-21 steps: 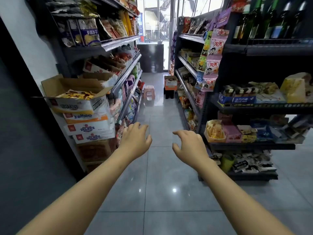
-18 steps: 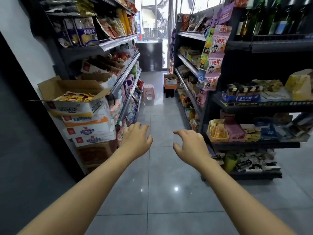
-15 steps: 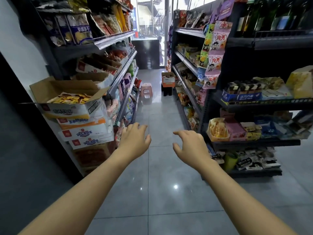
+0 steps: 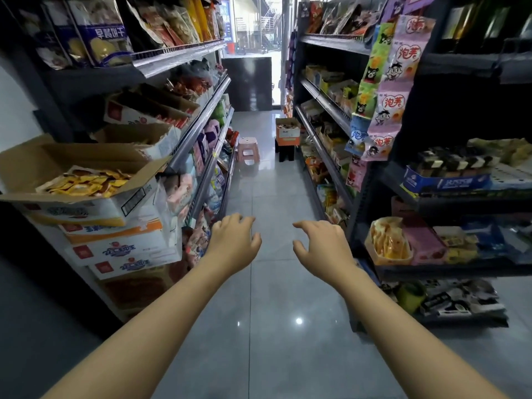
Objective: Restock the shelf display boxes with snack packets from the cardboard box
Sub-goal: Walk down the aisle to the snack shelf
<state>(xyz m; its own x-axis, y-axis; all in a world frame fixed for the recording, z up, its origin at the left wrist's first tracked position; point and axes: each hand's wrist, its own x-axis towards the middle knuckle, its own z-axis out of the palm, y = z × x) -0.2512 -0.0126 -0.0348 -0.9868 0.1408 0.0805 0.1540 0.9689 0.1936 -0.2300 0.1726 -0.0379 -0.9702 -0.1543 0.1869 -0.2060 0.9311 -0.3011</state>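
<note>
So my left hand (image 4: 234,243) and right hand (image 4: 322,246) hang loose-fingered and empty over the aisle. The box (image 4: 83,180) of packets (image 4: 86,184) sits near left; restocking looks barely begun.

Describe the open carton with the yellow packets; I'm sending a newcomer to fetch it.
Look at the left shelving, near end. A stack of cartons stands there; the open cardboard box tops it, the only one with flaps up, showing yellow snack packets.
</note>
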